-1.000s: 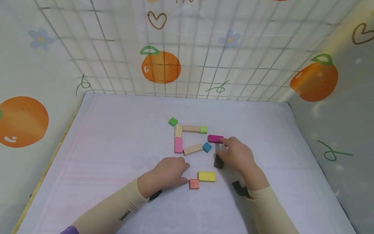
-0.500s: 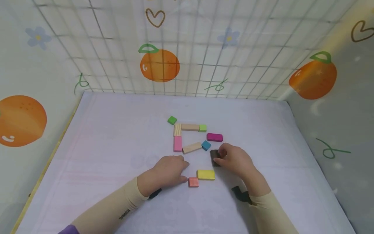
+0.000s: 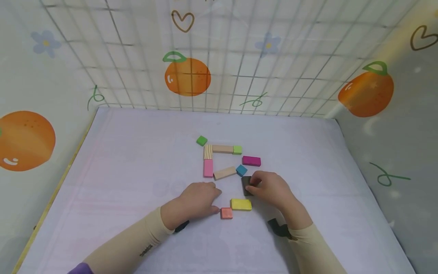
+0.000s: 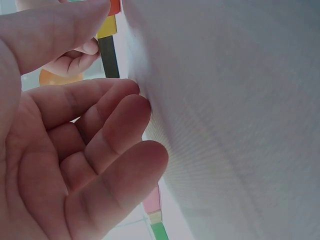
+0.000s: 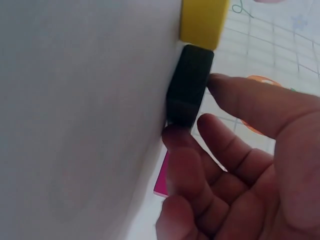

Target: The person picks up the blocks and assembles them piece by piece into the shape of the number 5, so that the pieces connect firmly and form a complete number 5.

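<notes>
- The right hand (image 3: 273, 189) pinches the black block (image 3: 245, 185) between thumb and fingers (image 5: 235, 97); its grip is closed on that block, which lies flat on the bench (image 3: 137, 152).
- The black block sits just above the yellow block (image 3: 241, 204), near it, and just below the blue block (image 3: 241, 170). In the right wrist view the black block (image 5: 189, 85) and yellow block (image 5: 202, 22) look end to end; whether they touch I cannot tell.
- The left hand (image 3: 198, 199) rests on the bench with fingers loosely curled, its grip holding nothing; its fingertips lie just beside the orange-red block (image 3: 226, 213).
- The orange-red block lies against the left end of the yellow block.
- Further up, a pink block (image 3: 208, 168) stands below a striped wood block (image 3: 207, 152), from which a plain wood block (image 3: 222, 148) runs right to a light green block (image 3: 237, 150).
- A second wood block (image 3: 224, 173) lies slanted between the pink and blue blocks.
- A magenta block (image 3: 251, 161) lies right of the blue one; a green block (image 3: 201, 140) sits apart at the top left.
</notes>
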The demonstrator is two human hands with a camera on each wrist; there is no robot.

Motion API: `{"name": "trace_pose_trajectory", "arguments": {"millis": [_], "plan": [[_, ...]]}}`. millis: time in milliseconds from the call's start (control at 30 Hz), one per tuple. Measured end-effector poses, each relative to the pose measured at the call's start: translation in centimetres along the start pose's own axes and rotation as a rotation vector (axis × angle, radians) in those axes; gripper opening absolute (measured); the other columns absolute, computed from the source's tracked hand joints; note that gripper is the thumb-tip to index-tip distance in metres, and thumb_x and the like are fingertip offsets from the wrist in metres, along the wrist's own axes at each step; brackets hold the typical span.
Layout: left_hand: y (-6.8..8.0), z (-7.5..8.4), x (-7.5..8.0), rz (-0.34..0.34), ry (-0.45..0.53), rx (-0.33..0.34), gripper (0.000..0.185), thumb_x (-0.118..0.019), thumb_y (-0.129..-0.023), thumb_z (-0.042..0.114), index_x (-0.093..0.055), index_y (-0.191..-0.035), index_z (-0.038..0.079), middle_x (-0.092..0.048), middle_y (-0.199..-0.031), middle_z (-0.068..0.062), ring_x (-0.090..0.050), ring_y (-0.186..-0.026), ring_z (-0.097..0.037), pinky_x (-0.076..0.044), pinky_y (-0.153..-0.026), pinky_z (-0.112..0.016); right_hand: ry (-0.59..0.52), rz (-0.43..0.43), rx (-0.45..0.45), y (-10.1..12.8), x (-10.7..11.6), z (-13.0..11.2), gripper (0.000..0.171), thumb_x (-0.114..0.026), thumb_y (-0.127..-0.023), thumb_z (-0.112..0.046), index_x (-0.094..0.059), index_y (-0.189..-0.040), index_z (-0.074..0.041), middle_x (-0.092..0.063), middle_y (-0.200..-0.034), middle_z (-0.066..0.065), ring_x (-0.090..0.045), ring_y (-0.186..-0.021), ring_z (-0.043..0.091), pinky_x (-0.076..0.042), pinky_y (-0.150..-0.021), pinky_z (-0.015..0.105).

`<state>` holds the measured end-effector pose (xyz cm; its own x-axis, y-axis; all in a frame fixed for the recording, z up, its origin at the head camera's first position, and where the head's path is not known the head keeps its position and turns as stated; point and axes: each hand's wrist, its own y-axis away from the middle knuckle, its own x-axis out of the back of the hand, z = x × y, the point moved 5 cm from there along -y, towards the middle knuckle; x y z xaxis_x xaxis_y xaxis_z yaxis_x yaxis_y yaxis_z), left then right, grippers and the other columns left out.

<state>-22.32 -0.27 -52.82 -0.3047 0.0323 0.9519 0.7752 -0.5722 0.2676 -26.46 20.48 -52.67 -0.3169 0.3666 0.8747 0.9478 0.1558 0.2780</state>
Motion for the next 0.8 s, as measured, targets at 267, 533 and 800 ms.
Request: {"name": "trace_pose_trajectory", "arguments": {"millis": [267,533,800], "plan": [[0.04,0.02,0.06,0.002,0.000,-0.001,0.046,-0.078,-0.087,0.044,-0.071,-0.125,0.019,-0.069,-0.103,0.002,-0.064,-0.090,-0.010,-0.055,-0.077,-0.029,-0.014,-0.013,0.003,-0.15,-0.05,0.10,0.020,-0.080,-0.086,-0.032,-0.071,-0.097,-0.018,-0.070,-0.095,-0.001,-0.059,-0.084,0.020,-0.053,-0.074,0.035],[-0.09,-0.10,-0.12,0.004,0.001,-0.004,0.045,-0.078,-0.087,0.044,-0.071,-0.124,0.019,-0.069,-0.101,0.003,-0.063,-0.088,-0.010,-0.054,-0.076,-0.029,-0.036,-0.008,0.021,-0.25,0.09,0.24,0.015,-0.077,-0.089,-0.030,-0.070,-0.097,-0.019,-0.070,-0.097,0.000,-0.059,-0.086,0.020,-0.052,-0.073,0.034],[-0.13,-0.10,-0.22,0.004,0.002,-0.004,0.045,-0.078,-0.087,0.044,-0.071,-0.124,0.019,-0.069,-0.101,0.003,-0.062,-0.087,-0.010,-0.054,-0.077,-0.028,-0.064,-0.008,0.031,-0.43,-0.05,0.60,0.013,-0.077,-0.089,-0.027,-0.069,-0.095,-0.018,-0.070,-0.095,-0.001,-0.058,-0.084,0.019,-0.052,-0.070,0.032]]}}
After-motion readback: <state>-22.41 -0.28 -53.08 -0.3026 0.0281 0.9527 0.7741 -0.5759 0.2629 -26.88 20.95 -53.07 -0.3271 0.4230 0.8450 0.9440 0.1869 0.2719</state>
